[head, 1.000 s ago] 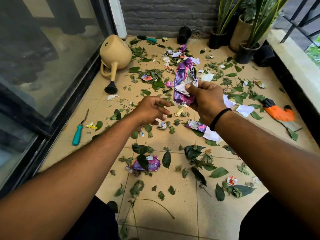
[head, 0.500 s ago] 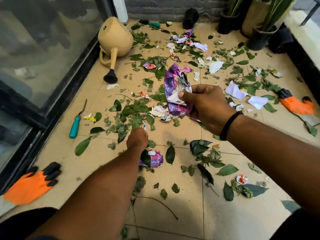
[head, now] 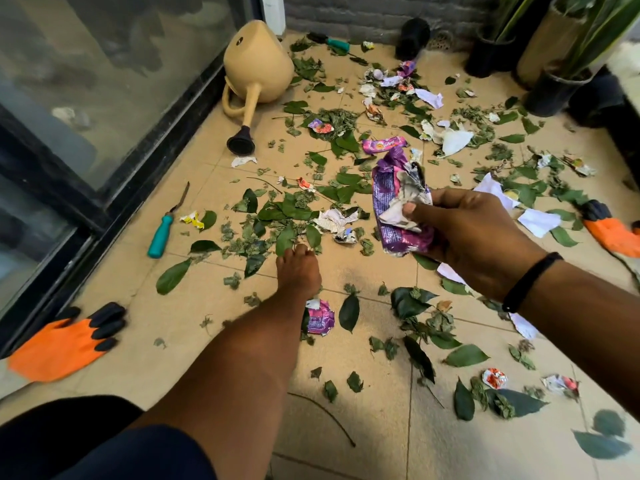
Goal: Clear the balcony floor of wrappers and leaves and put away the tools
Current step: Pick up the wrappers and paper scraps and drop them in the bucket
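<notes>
My right hand [head: 474, 237] grips a bundle of wrappers [head: 398, 206], a purple packet with crumpled white paper, above the tiled floor. My left hand [head: 298, 271] reaches down to the floor, knuckles up, with its fingertips at a heap of green leaves [head: 277, 216]; its fingers are hidden beneath it. A purple wrapper [head: 320, 318] lies just behind that hand. A pink wrapper [head: 384, 144] and white paper scraps [head: 453, 140] lie farther off. A teal-handled tool [head: 159, 233] lies by the glass door, and another [head: 337, 45] near the back wall.
A beige watering can [head: 256, 67] lies on its side by the door. One orange glove [head: 65, 344] is at the near left, another [head: 613, 230] at the right. Potted plants [head: 554, 88] stand in the back right corner. Leaves cover most of the tiles.
My left hand dropped from beside the bundle to the floor, then moved forward past the purple wrapper to the leaf heap. My right hand kept hold of the bundle.
</notes>
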`<state>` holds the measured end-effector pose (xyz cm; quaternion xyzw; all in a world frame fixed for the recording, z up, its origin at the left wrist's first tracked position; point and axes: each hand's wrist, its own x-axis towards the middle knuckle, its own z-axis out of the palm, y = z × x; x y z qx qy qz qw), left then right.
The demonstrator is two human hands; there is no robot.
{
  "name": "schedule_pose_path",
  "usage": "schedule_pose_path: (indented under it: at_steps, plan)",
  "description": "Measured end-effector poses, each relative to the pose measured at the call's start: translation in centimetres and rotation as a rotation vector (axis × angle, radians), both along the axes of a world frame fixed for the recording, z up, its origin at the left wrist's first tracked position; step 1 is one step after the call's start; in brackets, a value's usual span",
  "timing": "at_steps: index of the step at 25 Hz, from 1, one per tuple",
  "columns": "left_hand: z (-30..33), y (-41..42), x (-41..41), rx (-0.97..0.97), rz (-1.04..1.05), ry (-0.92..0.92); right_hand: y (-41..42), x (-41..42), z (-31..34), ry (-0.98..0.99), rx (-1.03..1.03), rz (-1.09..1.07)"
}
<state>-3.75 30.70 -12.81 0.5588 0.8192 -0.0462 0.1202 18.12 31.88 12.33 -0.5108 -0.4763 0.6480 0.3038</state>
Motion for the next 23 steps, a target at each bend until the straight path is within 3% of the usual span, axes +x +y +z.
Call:
schedule_pose_path:
  at_steps: [9,17,23]
  plan:
    - [-0.2,-0.4,-1.0,0.302,0.169,-0.125,0.2,0.1,-0.2,0.006,-0.008,-0.011]
    - [-0.7,0.0,-1.2,0.183,0.205,-0.051,0.3,0.7,-0.6,-0.002,0.001,0.004]
    - [-0.9,0.4,-0.4,0.245,0.245,0.049,0.8,1.7,-1.4,-0.048,0.009,-0.009]
